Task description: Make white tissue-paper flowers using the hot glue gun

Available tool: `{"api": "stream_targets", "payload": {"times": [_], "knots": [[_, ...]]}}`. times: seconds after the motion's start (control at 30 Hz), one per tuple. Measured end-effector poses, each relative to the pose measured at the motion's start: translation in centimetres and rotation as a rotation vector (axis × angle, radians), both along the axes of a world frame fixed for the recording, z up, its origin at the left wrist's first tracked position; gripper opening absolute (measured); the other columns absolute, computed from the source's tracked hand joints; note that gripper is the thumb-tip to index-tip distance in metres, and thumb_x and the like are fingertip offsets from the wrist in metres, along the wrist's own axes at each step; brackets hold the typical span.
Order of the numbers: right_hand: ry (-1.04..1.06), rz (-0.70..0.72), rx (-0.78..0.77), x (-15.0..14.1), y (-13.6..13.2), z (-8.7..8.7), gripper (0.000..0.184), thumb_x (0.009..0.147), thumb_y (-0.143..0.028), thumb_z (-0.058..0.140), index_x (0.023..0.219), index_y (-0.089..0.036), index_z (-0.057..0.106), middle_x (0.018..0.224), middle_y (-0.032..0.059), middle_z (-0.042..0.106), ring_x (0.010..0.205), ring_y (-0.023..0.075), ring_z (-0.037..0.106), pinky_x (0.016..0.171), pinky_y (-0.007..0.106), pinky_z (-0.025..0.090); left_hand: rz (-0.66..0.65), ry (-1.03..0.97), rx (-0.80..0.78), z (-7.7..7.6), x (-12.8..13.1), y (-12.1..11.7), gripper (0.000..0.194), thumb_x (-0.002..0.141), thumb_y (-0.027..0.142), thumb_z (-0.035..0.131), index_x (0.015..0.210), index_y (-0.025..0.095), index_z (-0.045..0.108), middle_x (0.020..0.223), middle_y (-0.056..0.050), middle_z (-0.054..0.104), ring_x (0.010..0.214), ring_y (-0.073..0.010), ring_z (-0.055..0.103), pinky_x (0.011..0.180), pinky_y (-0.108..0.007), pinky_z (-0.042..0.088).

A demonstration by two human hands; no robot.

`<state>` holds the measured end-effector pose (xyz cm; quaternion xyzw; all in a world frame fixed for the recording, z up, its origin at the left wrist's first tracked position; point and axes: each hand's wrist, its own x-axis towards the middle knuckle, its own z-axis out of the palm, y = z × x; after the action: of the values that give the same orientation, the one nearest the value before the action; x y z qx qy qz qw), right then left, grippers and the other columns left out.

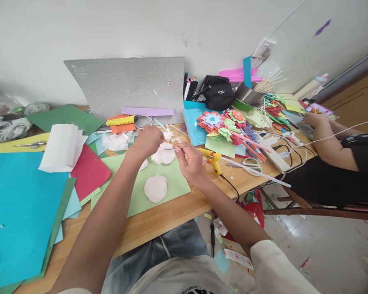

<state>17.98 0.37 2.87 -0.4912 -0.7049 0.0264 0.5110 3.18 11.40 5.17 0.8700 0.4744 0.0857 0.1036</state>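
My right hand [189, 161] pinches a thin dark stick-like tool [169, 149], which points left over a fluffy white tissue piece [162, 154]. Above that piece, my left hand [150, 141] is closed with its fingers curled down; what it grips, if anything, is hidden. A flat round white piece [155, 188] lies nearer me on a light green sheet [178, 185]. White scraps [168, 134] are scattered just beyond my fingers. Close to my right wrist sits a yellow glue gun [213, 161].
Coloured paper [24, 204] and a tissue stack [63, 147] cover the left. A grey cutting mat [135, 85] leans on the wall. Paper flowers [213, 121], scissors [252, 165] and a power strip [277, 159] lie right. Another person's hand [317, 120] works at far right.
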Motion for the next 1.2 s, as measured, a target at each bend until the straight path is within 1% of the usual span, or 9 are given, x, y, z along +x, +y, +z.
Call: {"api": "stream_targets", "payload": {"times": [0.1,0.23,0.37,0.47,0.63,0.8,1.0,1.2], "knots": [[-0.008,-0.006,-0.001,0.0,0.1,0.0,0.019,0.097,-0.024,0.043,0.087,-0.019,0.06,0.083,0.0044,0.067,0.08,0.0157,0.062,0.074,0.028,0.047,0.002,0.03,0.035,0.0,-0.1,0.1,0.026,0.088,0.025,0.051,0.098,0.017,0.073,0.105,-0.014,0.067,0.105,-0.0313,0.056,0.087,-0.043,0.044],[-0.006,-0.036,-0.023,0.0,0.1,0.1,0.02,0.097,-0.025,0.044,0.088,-0.019,0.06,0.084,0.0047,0.068,0.081,0.0161,0.063,0.075,0.029,0.048,0.004,0.04,0.034,0.3,-0.1,-0.1,0.024,0.088,0.024,0.052,0.096,0.018,0.073,0.104,-0.013,0.067,0.103,-0.0304,0.056,0.085,-0.041,0.044],[0.007,-0.046,-0.032,0.0,0.0,0.2,0.021,0.097,-0.026,0.043,0.089,-0.019,0.061,0.084,0.0045,0.068,0.08,0.0163,0.063,0.075,0.029,0.049,-0.03,0.045,-0.002,0.7,-0.2,-0.3,0.018,0.083,0.022,0.058,0.09,0.018,0.074,0.098,-0.012,0.068,0.099,-0.0285,0.059,0.082,-0.036,0.045],[0.037,-0.065,0.014,0.1,-0.3,0.2,0.019,0.096,-0.025,0.045,0.088,-0.019,0.062,0.083,0.0044,0.068,0.079,0.0163,0.064,0.073,0.029,0.049,-0.049,0.041,-0.026,0.7,-0.2,-0.3,0.016,0.08,0.018,0.058,0.086,0.018,0.073,0.093,-0.01,0.069,0.092,-0.0258,0.061,0.077,-0.033,0.045],[0.074,-0.087,0.068,0.1,-0.6,0.3,0.019,0.096,-0.025,0.045,0.087,-0.02,0.061,0.082,0.0044,0.068,0.078,0.0165,0.064,0.073,0.03,0.049,-0.025,0.042,-0.051,0.5,-0.2,-0.4,0.016,0.077,0.016,0.056,0.08,0.02,0.072,0.096,-0.008,0.07,0.091,-0.0246,0.062,0.073,-0.031,0.044],[0.054,-0.078,0.036,-0.2,-0.2,0.0,0.02,0.097,-0.027,0.044,0.086,-0.02,0.061,0.081,0.0039,0.068,0.075,0.0157,0.063,0.069,0.029,0.049,-0.016,0.041,-0.08,0.5,-0.2,-0.5,0.015,0.077,0.016,0.057,0.079,0.021,0.071,0.092,-0.005,0.071,0.086,-0.0225,0.063,0.069,-0.029,0.043],[0.047,-0.075,0.036,-0.3,0.1,-0.3,0.019,0.096,-0.026,0.045,0.087,-0.02,0.061,0.081,0.004,0.067,0.076,0.0156,0.063,0.07,0.029,0.048,-0.019,0.068,-0.1,1.0,0.1,-1.0,0.013,0.077,0.018,0.059,0.082,0.019,0.071,0.093,-0.007,0.071,0.088,-0.0225,0.064,0.072,-0.028,0.044],[0.055,-0.067,0.067,-0.2,-0.5,0.5,0.02,0.096,-0.025,0.045,0.085,-0.019,0.061,0.079,0.0043,0.067,0.073,0.0152,0.062,0.067,0.028,0.048,0.005,0.08,-0.107,1.1,0.3,-1.1,0.016,0.078,0.018,0.056,0.084,0.019,0.071,0.095,-0.008,0.071,0.086,-0.0222,0.064,0.073,-0.028,0.045]]}}
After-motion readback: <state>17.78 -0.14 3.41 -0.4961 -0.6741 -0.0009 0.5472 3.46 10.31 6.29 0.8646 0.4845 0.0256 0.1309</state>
